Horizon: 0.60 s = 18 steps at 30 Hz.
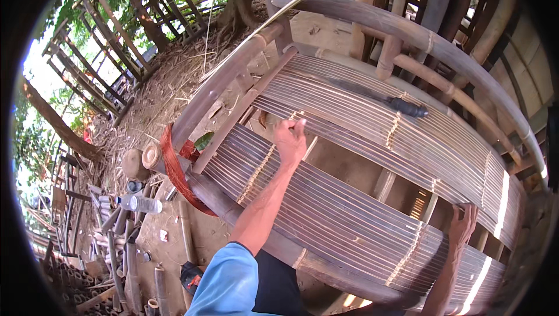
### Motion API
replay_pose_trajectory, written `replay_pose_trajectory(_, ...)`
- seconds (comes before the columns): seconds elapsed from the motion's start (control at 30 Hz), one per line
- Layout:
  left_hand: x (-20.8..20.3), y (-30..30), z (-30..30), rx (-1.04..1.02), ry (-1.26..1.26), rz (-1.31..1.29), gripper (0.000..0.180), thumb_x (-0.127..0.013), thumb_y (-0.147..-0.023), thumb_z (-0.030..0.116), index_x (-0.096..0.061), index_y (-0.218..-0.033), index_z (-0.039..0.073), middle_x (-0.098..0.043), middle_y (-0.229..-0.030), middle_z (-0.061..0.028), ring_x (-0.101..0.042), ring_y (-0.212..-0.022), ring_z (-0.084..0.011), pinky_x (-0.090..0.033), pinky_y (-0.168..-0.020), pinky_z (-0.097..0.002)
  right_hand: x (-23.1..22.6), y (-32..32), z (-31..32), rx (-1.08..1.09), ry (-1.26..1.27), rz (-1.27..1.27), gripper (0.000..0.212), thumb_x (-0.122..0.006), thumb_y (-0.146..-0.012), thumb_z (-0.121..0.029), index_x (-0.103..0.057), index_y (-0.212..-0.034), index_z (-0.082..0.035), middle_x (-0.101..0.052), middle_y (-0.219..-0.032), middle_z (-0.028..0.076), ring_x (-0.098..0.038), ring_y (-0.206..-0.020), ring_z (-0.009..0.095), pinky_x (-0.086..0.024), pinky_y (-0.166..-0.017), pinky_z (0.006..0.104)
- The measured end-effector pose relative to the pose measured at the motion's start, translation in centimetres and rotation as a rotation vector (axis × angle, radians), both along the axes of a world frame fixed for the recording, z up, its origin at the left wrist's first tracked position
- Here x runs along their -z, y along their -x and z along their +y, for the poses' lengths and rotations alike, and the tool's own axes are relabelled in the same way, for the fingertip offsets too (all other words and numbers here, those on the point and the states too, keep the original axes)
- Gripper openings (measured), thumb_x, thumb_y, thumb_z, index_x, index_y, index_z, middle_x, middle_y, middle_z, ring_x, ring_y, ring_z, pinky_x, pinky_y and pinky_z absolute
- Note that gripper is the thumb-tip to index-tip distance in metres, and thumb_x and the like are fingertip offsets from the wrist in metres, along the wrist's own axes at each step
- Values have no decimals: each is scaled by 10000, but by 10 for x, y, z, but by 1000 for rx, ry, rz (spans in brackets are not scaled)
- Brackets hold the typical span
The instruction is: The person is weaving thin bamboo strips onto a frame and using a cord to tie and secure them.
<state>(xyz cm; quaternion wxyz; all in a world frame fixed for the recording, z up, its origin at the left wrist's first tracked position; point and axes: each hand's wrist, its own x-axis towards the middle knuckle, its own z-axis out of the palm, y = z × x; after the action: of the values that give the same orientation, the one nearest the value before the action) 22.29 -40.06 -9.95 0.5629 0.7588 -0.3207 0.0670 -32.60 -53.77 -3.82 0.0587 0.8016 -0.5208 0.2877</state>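
Nearest the wearer, below a blue sleeve [230,278] at the lower edge, stands a bamboo bench [372,124], directly under both hands and filling the middle and right of the view. Its front slats [343,223] are thin, parallel and tied with pale lashings [406,255].

The left hand [290,141] is over the long gap in the seat, fingers curled inward and thumb close to them; whether it is clamped on anything cannot be told. The right hand [463,223] is at the same gap farther along, fingers bent at the slat edge; its grip cannot be told.

Assessment: the frame should prove stiff and heavy, best held by its thick rails; single slats are likely light, springy, smooth and sharp-edged, best held beside a lashing.

Beyond the gap, a machete [407,106] lies on the rear slats [442,153], black handle to the right. The backrest rail [437,42] curves behind. Red-orange fibre [177,170] hangs at the left front corner. Farther off are a stick fence [110,31] and trees.

Limitations: fingertips are partly hidden, the gap's underside is shadowed, and the bench's right end fades into the dark rim.
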Motion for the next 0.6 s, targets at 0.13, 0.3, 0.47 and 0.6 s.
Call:
replay_pose_trajectory(0.13,-23,21,19,-72,21,-30,288,-782,-906,211,-595,-845,1,-595,-837,-149,-562,-863,-347,-427,-819,-496,-9,18,1,-61,8,128,271,-802,-829,-130,-620,-1001,-25,-621,-1006,154,-588,-998,382,-480,-885,475)
replay_pose_trajectory(0.3,-43,103,21,323,-127,-458,397,-657,-995,426,-685,-937,34,-631,-1017,-142,-554,-1135,-360,-445,-996,-506,7,50,14,-102,-320,-172,264,-812,-798,-157,-656,-952,-11,-615,-858,135,-588,-803,316,-466,-791,428)
replay_pose_trajectory(0.47,-30,136,20,756,-320,-440,457,-629,-1008,495,-723,-1010,48,-634,-994,-95,-562,-1077,-283,-448,-990,-425,5,54,15,-207,-296,-117,287,-810,-824,-203,-648,-776,28,-573,-748,154,-559,-681,313,-435,-650,430)
replay_pose_trajectory(0.6,-40,134,21,796,-520,-412,459,-596,-1011,529,-718,-978,87,-610,-867,-64,-567,-962,-242,-431,-957,-399,0,46,26,-177,-294,-137,375,-834,-821,-279,-637,-748,31,-538,-715,136,-517,-648,299,-422,-636,422)
